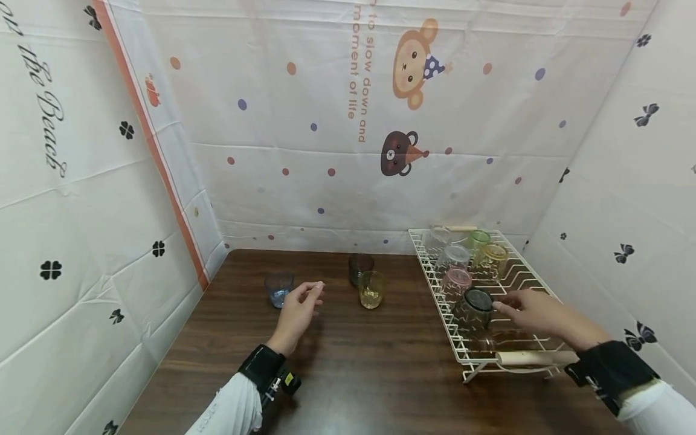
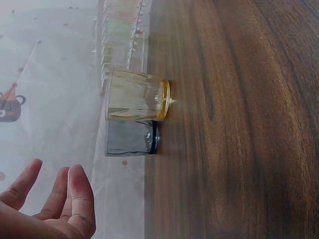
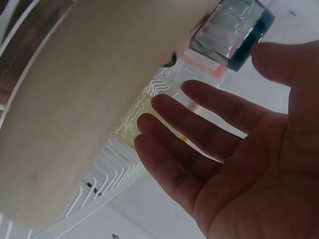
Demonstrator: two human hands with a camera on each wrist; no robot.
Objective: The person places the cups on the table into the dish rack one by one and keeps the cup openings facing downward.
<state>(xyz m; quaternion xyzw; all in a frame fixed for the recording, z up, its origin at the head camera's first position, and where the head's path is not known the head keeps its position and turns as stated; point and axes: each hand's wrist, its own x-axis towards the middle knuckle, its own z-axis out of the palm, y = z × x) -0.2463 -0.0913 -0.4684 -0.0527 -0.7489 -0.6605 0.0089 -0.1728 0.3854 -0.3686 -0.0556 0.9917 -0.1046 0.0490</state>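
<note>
My left hand (image 1: pixel 298 311) hangs over the table with fingers loosely bent and nothing in them. Just left of it stands a blue glass (image 1: pixel 279 290). Beyond it to the right are a yellow glass (image 1: pixel 371 291) and a dark grey glass (image 1: pixel 359 266), side by side in the left wrist view. On the white wire rack (image 1: pixel 457 356), a dark grey glass (image 1: pixel 474 311) stands bottom up. My right hand (image 1: pixel 530 311) is beside this glass, fingertips at its upper edge. In the right wrist view the fingers (image 3: pixel 199 124) are spread and the palm is bare.
Behind the dark glass the rack bears a pink glass (image 1: pixel 457 281), a clear glass (image 1: pixel 454 257), a yellow glass (image 1: pixel 492 260) and a green glass (image 1: pixel 480 237). A pale handle (image 1: pixel 527 358) runs along the rack's near end. Printed white sheets (image 1: pixel 304 181) enclose the table.
</note>
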